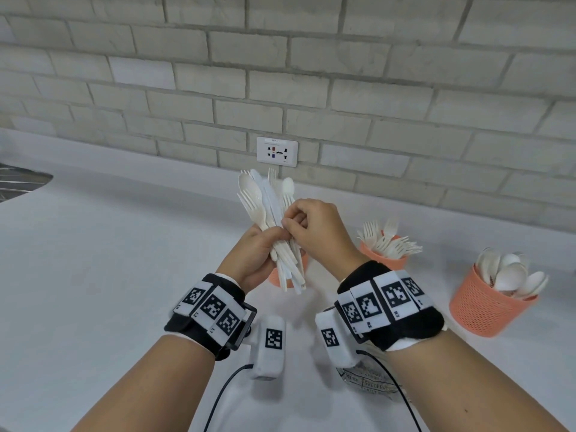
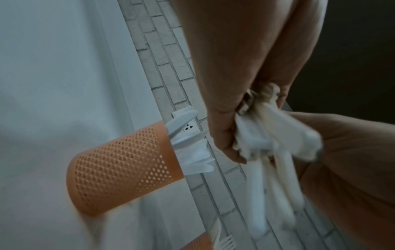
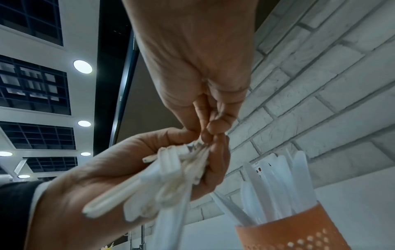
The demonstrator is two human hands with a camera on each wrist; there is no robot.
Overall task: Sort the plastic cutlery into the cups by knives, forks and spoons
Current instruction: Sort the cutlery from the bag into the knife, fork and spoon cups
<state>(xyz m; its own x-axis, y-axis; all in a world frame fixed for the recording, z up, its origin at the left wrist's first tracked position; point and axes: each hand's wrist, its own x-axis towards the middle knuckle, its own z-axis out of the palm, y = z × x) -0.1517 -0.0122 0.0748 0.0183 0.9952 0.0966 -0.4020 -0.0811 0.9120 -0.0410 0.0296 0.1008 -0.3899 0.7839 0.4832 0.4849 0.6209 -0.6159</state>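
A white worktop runs along a pale brick wall with a socket low on it. Your left hand is curled round a mixed bundle of white cutlery, heads up and fanned, handles hanging below your fist, held over the worktop in front of you. Your right hand meets it from the right, thumb and forefinger pinching one piece in the bundle; which kind it is, you cannot tell. Directly behind and below the bundle stands an orange mesh cup of knives, mostly hidden from the head view by your hands. To its right stands a second cup with forks, and further right and nearer you a third cup full of spoons. Both wrists wear black bands with square coded markers.
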